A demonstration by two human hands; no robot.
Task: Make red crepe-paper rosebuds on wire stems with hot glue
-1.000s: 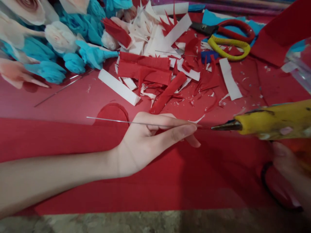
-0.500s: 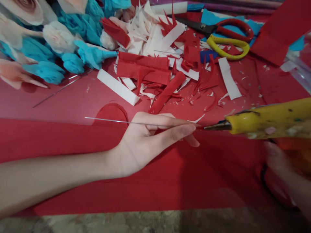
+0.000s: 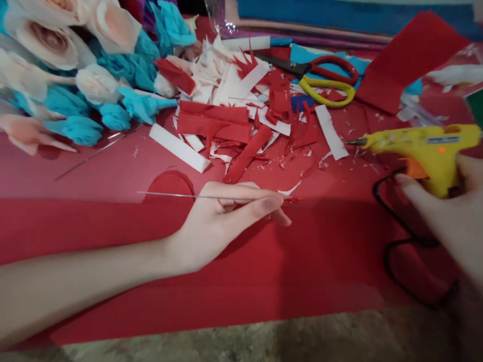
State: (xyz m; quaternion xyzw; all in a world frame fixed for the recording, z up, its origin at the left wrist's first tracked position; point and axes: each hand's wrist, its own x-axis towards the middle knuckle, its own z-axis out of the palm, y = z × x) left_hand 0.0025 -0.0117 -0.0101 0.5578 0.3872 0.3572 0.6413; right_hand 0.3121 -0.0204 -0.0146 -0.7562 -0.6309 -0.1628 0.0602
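Between thumb and fingers, my left hand pinches a thin wire that runs level across it. A small red tip shows on the wire's right end, just past the fingertips. At the right, my right hand is closed around the handle of a yellow glue gun with an orange trigger and a small lit lamp. Its nozzle points left, apart from the wire. A black cord hangs below the glue gun. Behind my left wrist lies a round red paper piece.
Scissors with red and yellow handles lie at the back among red and white paper scraps. Blue and cream paper flowers are piled at the back left. A red paper strip and stacked coloured sheets are at the back right.
The glue gun in my right hand has drawn back to the right and up, away from the wire's red tip. My left hand still pinches the wire. The view has shifted slightly.
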